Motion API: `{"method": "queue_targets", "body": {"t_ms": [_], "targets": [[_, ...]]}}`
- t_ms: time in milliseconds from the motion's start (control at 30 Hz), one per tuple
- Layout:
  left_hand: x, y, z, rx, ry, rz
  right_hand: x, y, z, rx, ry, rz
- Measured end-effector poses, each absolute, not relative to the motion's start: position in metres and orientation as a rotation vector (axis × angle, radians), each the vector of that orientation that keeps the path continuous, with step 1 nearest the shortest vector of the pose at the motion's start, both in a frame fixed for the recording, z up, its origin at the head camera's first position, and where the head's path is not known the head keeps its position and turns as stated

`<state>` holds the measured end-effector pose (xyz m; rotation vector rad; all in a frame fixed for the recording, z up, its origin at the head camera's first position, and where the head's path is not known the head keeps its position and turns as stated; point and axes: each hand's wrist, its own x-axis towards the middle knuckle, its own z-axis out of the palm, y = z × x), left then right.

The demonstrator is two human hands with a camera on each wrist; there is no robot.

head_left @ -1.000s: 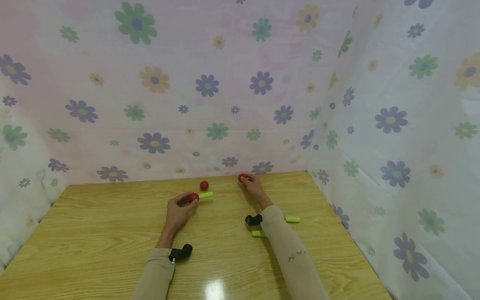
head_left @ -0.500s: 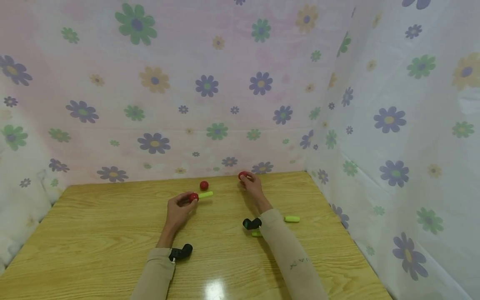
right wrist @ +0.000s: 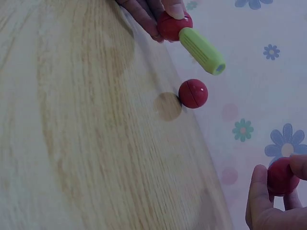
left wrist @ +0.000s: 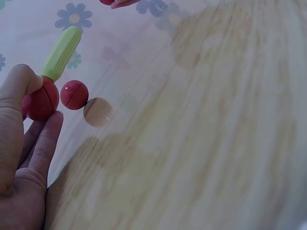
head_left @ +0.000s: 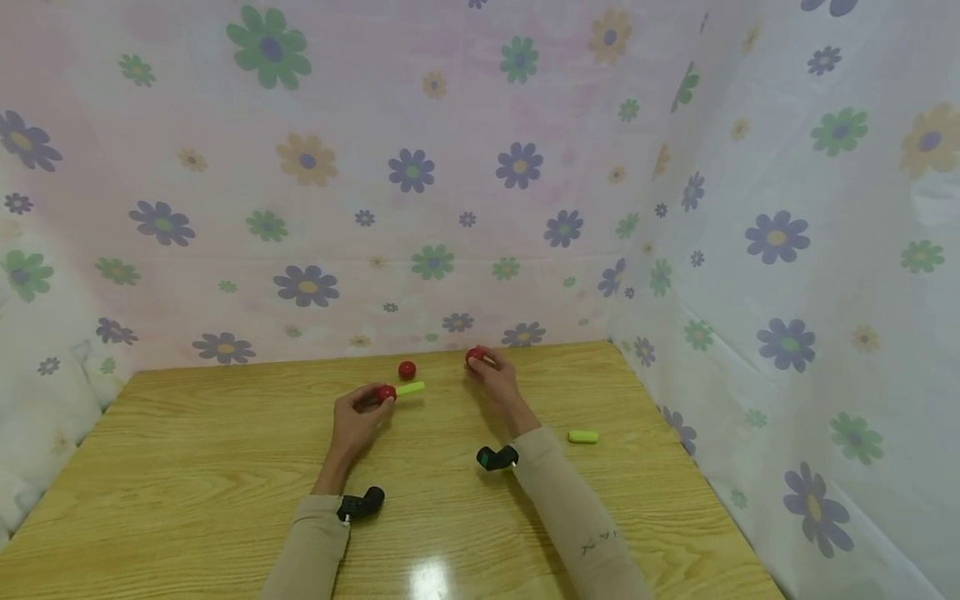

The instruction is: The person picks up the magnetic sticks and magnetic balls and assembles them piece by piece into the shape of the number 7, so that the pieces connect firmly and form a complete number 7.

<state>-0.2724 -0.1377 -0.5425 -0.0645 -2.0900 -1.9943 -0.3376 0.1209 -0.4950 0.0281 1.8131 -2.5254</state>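
My left hand (head_left: 356, 422) pinches a red ball (left wrist: 42, 101) between thumb and fingers. From that ball juts a ribbed lime-green handle (left wrist: 62, 52), which has a hole in its far end in the right wrist view. Near the table's back edge, my right hand (head_left: 498, 385) holds another red ball (right wrist: 282, 176) in its fingertips, with no handle showing on it. A third red ball (head_left: 407, 370), with a seam line round it, rests on the table between the two hands, just beyond the left one.
A loose lime-green handle (head_left: 582, 437) lies on the wooden table (head_left: 225, 467), right of the right sleeve (head_left: 573, 508). Flowered cloth (head_left: 360, 250) hangs behind the table and along its sides. Each wrist carries a small black camera (head_left: 363, 504).
My right hand has moved slightly left with its red ball. Its forearm now covers a second lime-green handle that showed beside the sleeve earlier. The left hand stays nearly still.
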Motion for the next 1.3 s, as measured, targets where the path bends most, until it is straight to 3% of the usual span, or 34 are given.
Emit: {"method": "queue_targets", "body": {"t_ms": [1300], "targets": [[-0.274,-0.138,-0.543,-0.117,-2.143,-1.969,-0.302,0.095,-0.508,0.011,1.814,-2.310]]}}
